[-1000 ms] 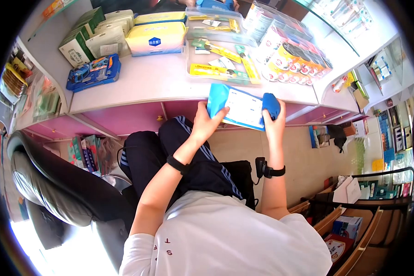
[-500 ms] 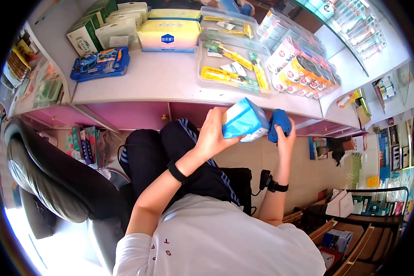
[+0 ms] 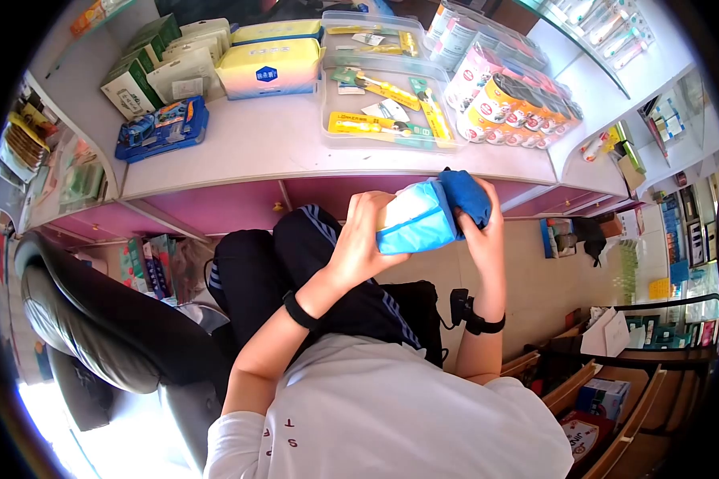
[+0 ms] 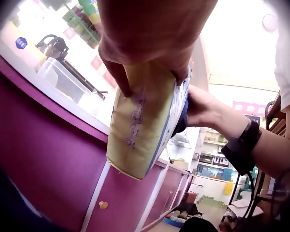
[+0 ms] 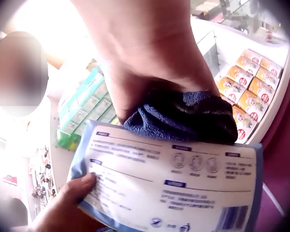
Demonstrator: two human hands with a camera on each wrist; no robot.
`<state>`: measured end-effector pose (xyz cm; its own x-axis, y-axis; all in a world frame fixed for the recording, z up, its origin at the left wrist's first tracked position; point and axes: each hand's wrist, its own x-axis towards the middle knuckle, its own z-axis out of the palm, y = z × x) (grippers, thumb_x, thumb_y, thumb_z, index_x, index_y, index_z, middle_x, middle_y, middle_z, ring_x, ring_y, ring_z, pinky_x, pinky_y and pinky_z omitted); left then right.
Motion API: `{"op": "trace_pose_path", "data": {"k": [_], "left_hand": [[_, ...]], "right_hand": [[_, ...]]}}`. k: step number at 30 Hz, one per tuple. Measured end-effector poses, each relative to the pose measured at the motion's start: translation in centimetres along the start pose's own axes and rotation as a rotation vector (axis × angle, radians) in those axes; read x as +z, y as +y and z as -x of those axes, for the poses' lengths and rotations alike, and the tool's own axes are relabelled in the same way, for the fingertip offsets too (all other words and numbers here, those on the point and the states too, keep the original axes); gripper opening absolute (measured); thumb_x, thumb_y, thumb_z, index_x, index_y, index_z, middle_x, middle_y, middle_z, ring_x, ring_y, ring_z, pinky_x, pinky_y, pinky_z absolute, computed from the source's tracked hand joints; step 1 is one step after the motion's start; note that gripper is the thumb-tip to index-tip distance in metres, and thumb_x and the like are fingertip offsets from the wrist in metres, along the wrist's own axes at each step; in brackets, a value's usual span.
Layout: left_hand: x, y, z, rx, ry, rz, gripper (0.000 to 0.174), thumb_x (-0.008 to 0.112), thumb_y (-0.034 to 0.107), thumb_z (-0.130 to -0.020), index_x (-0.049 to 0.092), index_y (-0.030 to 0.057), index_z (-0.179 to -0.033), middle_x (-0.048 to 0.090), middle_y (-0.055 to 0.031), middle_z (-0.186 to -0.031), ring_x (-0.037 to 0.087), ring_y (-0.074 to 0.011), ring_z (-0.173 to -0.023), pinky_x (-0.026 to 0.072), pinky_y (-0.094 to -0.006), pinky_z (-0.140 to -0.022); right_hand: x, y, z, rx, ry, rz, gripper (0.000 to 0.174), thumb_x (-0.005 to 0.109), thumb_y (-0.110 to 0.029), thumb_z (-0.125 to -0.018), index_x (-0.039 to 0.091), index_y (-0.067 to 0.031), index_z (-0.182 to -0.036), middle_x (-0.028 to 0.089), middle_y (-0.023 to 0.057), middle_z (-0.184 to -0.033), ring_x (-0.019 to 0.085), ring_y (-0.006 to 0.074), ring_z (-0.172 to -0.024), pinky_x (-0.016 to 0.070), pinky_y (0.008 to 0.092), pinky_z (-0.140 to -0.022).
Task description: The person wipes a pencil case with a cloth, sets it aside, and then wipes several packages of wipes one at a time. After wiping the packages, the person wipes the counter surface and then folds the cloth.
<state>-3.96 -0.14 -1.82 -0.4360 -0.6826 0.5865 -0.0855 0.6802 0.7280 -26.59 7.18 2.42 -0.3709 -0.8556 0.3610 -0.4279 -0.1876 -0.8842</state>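
Note:
My left hand (image 3: pixel 358 243) grips a soft plastic-wrapped pack (image 3: pixel 414 231), thumb on one side and fingers on the other. The pack's light blue end is turned up in the head view. In the left wrist view its yellow side (image 4: pixel 137 125) shows, and the right wrist view gives its white printed face (image 5: pixel 135 164) with a barcode. A bunched dark blue cloth (image 3: pixel 465 196) is held in my right hand (image 3: pixel 487 239). The cloth lies against the edge of the pack, beside the printed face; part of it is hidden under the right hand.
Ahead is a white counter (image 3: pixel 256 152) above pink cupboard doors. On it stand a blue packaged set (image 3: pixel 164 128), yellow packs (image 3: pixel 268 68), clear trays (image 3: pixel 387 140) of yellow packages and shrink-wrapped cans (image 3: pixel 511 112). A black chair (image 3: pixel 96 311) is at left.
The pack has been turned from its white printed face up to its blue end up. My right hand has moved the cloth in against the pack.

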Motion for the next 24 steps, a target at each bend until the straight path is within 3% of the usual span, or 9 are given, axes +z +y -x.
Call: {"op": "trace_pose_path", "data": {"k": [14,16,20,23,24], "left_hand": [[-1.0,1.5,0.0,0.052,-0.007,0.057,0.087,0.092,0.015,-0.056,0.05,0.0013,-0.131,0.056,-0.0178,-0.126,0.054,-0.0389,-0.119,0.0442,-0.0481,-0.105],[-1.1,1.4,0.1,0.053,0.017,0.079,0.086,0.092,0.015,-0.056,0.05,0.0011,-0.13,0.056,-0.0172,-0.124,0.054,-0.0384,-0.118,0.044,-0.0475,-0.105],[-1.2,1.1,0.2,0.055,-0.003,0.065,0.086,0.092,0.015,-0.058,0.049,0.0014,-0.131,0.054,-0.0169,-0.125,0.054,-0.0366,-0.119,0.044,-0.0465,-0.105],[-0.8,0.5,0.0,0.028,0.059,0.141,0.086,0.092,0.013,-0.06,0.049,0.0009,-0.133,0.055,-0.0189,-0.125,0.053,-0.0395,-0.118,0.0446,-0.0475,-0.105],[-0.9,0.1,-0.2,0.029,0.066,0.118,0.087,0.092,0.013,-0.061,0.046,0.0013,-0.134,0.054,-0.0174,-0.125,0.054,-0.035,-0.119,0.0446,-0.0444,-0.105]], "right_hand": [[-3.5,5.4,0.3,0.101,0.088,0.153,0.047,0.068,0.0,-0.089,0.057,-0.0036,-0.135,0.07,0.0128,-0.119,0.067,0.0221,-0.111,0.0514,0.036,-0.099],[-4.5,7.4,0.5,0.225,0.122,0.16,0.047,0.07,-0.004,-0.089,0.058,-0.0038,-0.134,0.07,0.0125,-0.118,0.067,0.0217,-0.107,0.0532,0.0358,-0.095],[-6.4,10.8,0.9,0.24,0.202,0.147,0.049,0.074,-0.01,-0.089,0.058,-0.0027,-0.135,0.07,0.0132,-0.118,0.067,0.0214,-0.105,0.0542,0.0356,-0.092],[-7.3,10.7,1.2,0.309,0.34,0.144,0.056,0.077,-0.015,-0.089,0.056,0.0004,-0.139,0.068,0.0154,-0.121,0.066,0.022,-0.107,0.0535,0.036,-0.094],[-7.1,9.6,1.0,0.309,0.339,0.145,0.056,0.077,-0.015,-0.089,0.056,0.0004,-0.139,0.068,0.0154,-0.121,0.066,0.022,-0.107,0.0535,0.036,-0.094]]}}
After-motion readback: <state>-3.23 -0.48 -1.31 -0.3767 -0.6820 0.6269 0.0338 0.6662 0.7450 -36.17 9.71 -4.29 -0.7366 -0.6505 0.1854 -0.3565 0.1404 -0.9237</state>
